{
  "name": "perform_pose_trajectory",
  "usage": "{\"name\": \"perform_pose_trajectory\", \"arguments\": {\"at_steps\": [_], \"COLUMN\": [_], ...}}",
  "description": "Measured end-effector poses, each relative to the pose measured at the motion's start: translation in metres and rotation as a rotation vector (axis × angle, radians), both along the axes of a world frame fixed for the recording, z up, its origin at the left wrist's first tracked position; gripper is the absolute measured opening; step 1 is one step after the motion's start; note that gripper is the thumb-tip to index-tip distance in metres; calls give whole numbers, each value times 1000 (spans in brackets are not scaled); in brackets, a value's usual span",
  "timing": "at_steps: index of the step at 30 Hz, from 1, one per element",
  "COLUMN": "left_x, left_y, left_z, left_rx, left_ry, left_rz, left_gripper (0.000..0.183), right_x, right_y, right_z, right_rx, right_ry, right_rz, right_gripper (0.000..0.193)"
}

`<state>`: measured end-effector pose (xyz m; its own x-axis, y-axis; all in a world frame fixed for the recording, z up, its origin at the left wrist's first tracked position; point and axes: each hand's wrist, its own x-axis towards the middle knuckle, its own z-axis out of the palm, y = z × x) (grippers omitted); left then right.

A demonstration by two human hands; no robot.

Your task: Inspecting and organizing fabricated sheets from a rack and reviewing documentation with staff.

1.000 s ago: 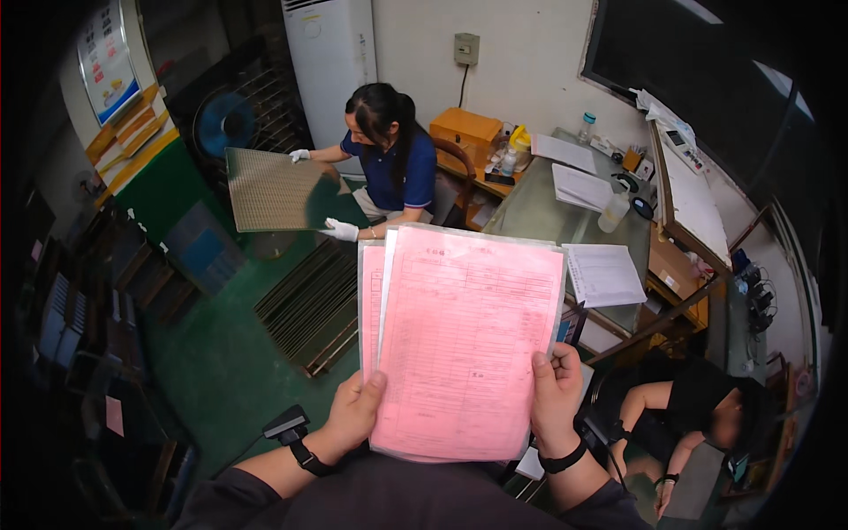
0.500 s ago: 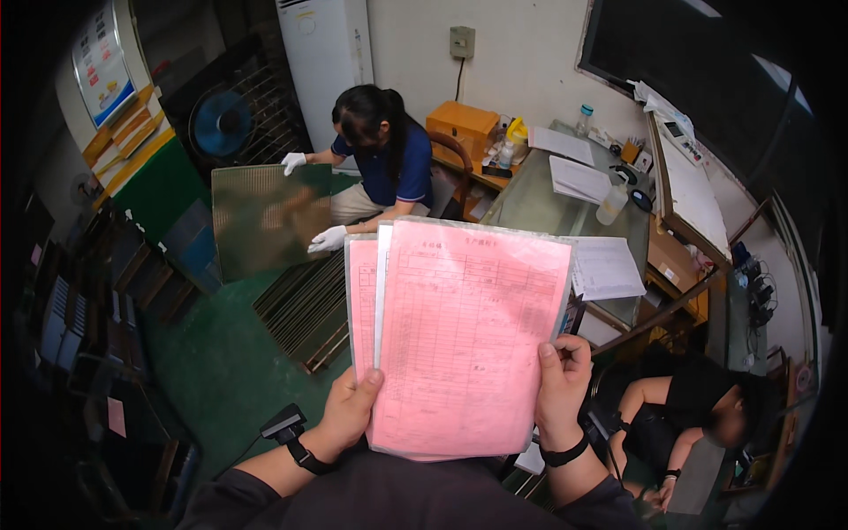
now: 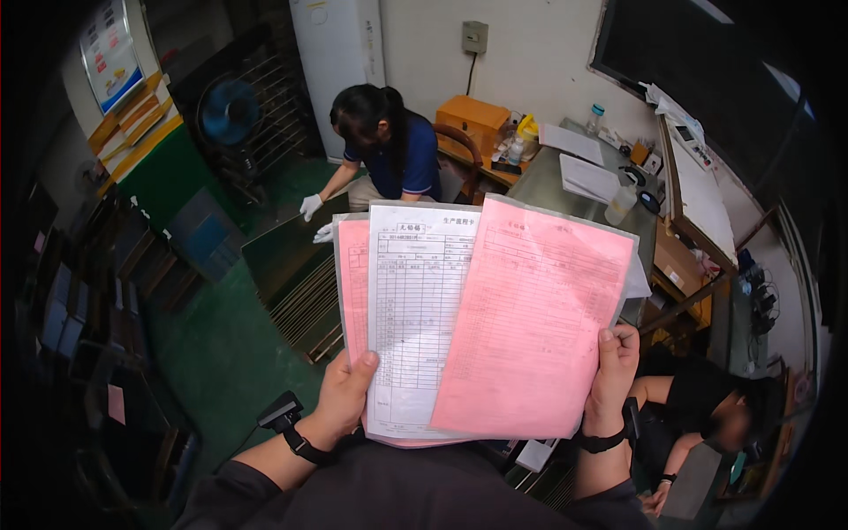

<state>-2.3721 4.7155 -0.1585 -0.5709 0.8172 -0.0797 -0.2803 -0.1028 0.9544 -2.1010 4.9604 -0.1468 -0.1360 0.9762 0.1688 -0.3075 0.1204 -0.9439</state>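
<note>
Held up before me are form sheets in clear plastic sleeves. My left hand [image 3: 347, 395] pinches the left edge of a white form sheet [image 3: 415, 309], with its thumb on the front. Behind that, another pink sheet [image 3: 353, 265] juts out at the left. My right hand [image 3: 611, 375] grips the right edge of the front pink form sheet [image 3: 539, 327], which is tilted and overlaps the right part of the white one. The fingers behind the sheets are mostly hidden. A strap with a small black device [image 3: 287, 415] sits on my left wrist, and a black band [image 3: 605, 440] on the right.
Ahead, a seated person [image 3: 389, 146] in white gloves handles a dark panel [image 3: 296, 234] over a stack of panels. A desk [image 3: 539, 190] at the right carries papers and a spray bottle [image 3: 621, 203]. Another person [image 3: 698, 406] sits at the lower right. A fan [image 3: 230, 110] stands far left.
My right hand has drawn the front pink sheet to the right and tilted it, uncovering the white sheet. The gloved person's panel has gone from upright to lying lower over the stack.
</note>
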Motion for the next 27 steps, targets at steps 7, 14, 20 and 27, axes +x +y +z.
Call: {"name": "perform_pose_trajectory", "arguments": {"at_steps": [7,14,20,27], "left_x": [0,2,1,-2], "left_y": [-2,-3,-5,-6], "left_z": [0,6,9,9], "left_rx": [18,28,37,32], "left_ry": [-38,-93,-89,-106], "left_rz": [-12,-26,-12,-6], "left_gripper": [46,45,41,37], "right_x": [3,5,16,16], "right_y": [0,2,7,6], "right_z": [-5,-1,5,4], "right_rx": [18,11,-5,0], "right_ry": [-4,114,160,164], "right_rz": [-14,2,52,105], "right_gripper": [14,15,14,15]}}
